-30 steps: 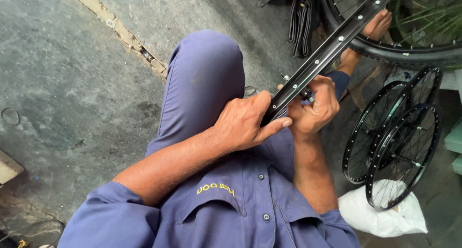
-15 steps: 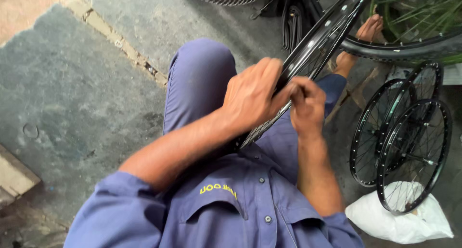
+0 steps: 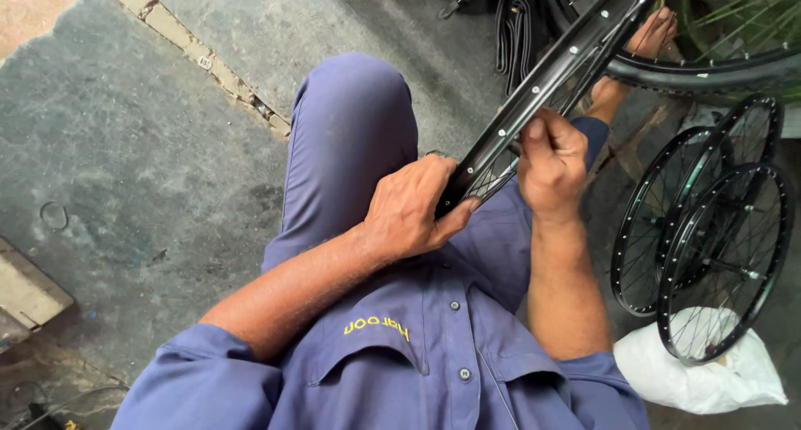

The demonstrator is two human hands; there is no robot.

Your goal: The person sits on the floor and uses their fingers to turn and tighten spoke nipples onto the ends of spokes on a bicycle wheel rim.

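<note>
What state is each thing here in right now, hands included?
Rim: bare, no tyre, held slanting over the lap.
Left hand: closed around the rim's lower end.
Right hand: pinching at the rim's edge.
Two spoked wheels: standing upright, side by side.
White bag: crumpled on the floor.

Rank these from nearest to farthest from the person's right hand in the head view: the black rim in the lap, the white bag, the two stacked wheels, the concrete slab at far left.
From the right hand:
1. Black rim, gripped by that hand.
2. Stacked wheels, on the floor to its right.
3. White bag, lower right, under the wheels.
4. Concrete slab, far left edge.
</note>
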